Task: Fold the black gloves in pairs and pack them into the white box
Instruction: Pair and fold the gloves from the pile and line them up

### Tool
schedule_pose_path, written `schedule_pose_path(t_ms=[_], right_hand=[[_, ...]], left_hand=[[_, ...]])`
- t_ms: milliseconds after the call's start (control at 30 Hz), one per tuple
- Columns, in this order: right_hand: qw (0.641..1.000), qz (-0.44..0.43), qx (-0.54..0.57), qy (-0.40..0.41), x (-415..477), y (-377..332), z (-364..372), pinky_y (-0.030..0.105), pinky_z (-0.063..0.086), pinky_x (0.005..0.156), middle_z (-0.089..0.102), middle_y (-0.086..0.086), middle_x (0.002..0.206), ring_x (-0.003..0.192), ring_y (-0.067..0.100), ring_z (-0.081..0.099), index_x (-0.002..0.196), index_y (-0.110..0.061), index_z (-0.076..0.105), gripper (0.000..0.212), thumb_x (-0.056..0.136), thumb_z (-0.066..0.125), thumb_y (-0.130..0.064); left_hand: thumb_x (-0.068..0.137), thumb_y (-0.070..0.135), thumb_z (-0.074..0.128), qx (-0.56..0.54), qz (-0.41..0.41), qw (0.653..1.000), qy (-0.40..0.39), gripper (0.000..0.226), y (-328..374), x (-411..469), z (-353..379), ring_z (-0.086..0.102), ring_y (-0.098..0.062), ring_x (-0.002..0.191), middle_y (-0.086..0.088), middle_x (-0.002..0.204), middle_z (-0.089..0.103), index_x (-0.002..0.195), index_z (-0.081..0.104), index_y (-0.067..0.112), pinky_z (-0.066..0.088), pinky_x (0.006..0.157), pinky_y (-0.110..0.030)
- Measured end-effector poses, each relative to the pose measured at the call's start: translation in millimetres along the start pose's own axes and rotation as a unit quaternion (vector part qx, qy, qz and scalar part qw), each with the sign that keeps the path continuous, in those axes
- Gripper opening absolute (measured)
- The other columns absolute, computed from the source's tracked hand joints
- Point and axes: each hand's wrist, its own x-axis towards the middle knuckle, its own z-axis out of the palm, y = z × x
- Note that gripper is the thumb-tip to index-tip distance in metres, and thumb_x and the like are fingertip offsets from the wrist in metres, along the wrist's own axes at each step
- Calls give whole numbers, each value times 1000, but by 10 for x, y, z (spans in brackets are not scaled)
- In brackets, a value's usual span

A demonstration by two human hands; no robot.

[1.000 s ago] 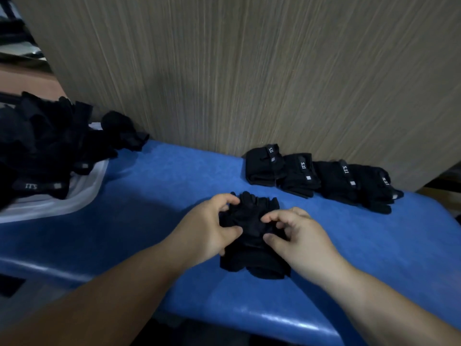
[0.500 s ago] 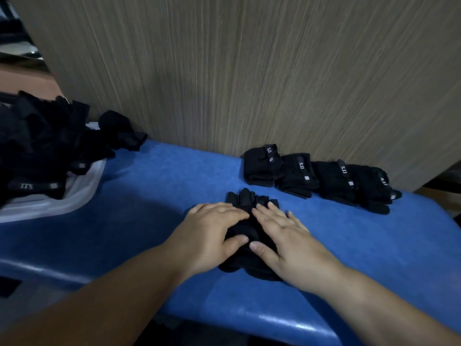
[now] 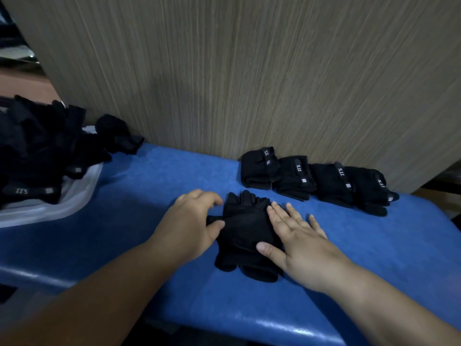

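The stacked gloves (image 3: 245, 233) lie flat on the blue table (image 3: 149, 196), folded pairs (image 3: 314, 181) just behind them. Both hands have slid apart from their middle: right hand (image 3: 296, 236) pressing flat, left hand (image 3: 192, 223) slack at their left edge (thumb touching). Smoothed, likely ready for folding

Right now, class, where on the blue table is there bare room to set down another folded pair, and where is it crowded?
Free: blue table between the white box and left hand; also right of the right hand, in front of the row of folded pairs. Crowded: that row against the wood panel, and the glove-heaped box.
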Motion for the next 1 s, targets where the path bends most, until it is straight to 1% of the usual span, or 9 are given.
schedule_pose_path(t_ms=[133, 233, 300, 400, 467, 567, 667, 767, 1000], right_hand=[[995, -44, 18, 85, 20, -20, 11, 36, -5, 120, 0, -17, 160, 144, 3, -16, 153, -32, 10, 72, 93, 33, -64], [973, -125, 65, 184, 40, -44, 32, 36, 21, 115, 41, -14, 147, 144, 7, 18, 138, -35, 46, 57, 86, 41, -58], [964, -171, 74, 189, 48, -58, 69, 33, 29, 107, 55, -14, 133, 137, 9, 35, 127, -35, 58, 47, 86, 42, -53], [968, -195, 61, 148, 57, -71, 121, 29, 25, 106, 56, -16, 131, 131, 9, 42, 125, -35, 60, 45, 90, 37, -50], [968, -195, 70, 145, 62, -50, 123, 26, 25, 105, 57, -15, 130, 127, 8, 44, 123, -34, 62, 46, 89, 37, -51], [961, -192, 99, 171, 63, -39, 102, 23, 30, 100, 62, -19, 118, 117, 4, 48, 114, -34, 66, 40, 85, 44, -51], [949, -179, 136, 222, 79, -50, 98, 30, 45, 90, 62, -22, 97, 98, 4, 55, 98, -32, 67, 28, 82, 52, -48], [937, -158, 158, 268, 95, -57, 96, 27, 45, 83, 59, -20, 87, 89, 4, 52, 90, -29, 63, 22, 80, 53, -47], [943, -195, 134, 235, 113, -30, 140, 18, 40, 95, 63, -15, 112, 107, 6, 53, 108, -28, 66, 30, 82, 56, -38]], left_hand=[[76, 50, 71, -16, -104, 993, -52, 32, -6, 24, -109, 53, -3, 69, 12, 75, 55, 93, 52, 31, 39, 63, -21], [74, 59, 67, 37, -123, 989, -78, 38, 42, 25, -156, 53, -6, 62, 9, 65, 56, 73, 50, 25, 46, 61, -29], [74, 56, 69, 34, -117, 989, -87, 41, 76, 19, -156, 49, -7, 56, 8, 59, 53, 64, 48, 22, 43, 58, -28], [73, 44, 77, -63, -93, 990, -89, 30, 115, 5, -131, 50, -5, 57, 9, 63, 56, 67, 55, 25, 47, 62, -25], [73, 35, 79, -117, -66, 987, -89, 21, 134, -14, -110, 56, -4, 70, 10, 74, 62, 76, 60, 28, 48, 68, -18], [79, 21, 75, -156, -38, 983, -94, 17, 139, -29, -76, 58, -3, 82, 11, 85, 65, 84, 63, 33, 47, 75, -16], [86, 9, 63, -165, -23, 980, -109, 29, 130, -37, -34, 58, 0, 85, 14, 88, 65, 86, 61, 39, 43, 75, -10], [88, 6, 59, -143, -4, 984, -105, 30, 125, -59, 7, 57, 1, 87, 16, 88, 61, 88, 63, 35, 43, 75, -9], [81, 20, 70, -38, 84, 994, -49, 16, 51, -46, 97, 52, -1, 89, 20, 92, 56, 93, 66, 30, 47, 80, -22]])
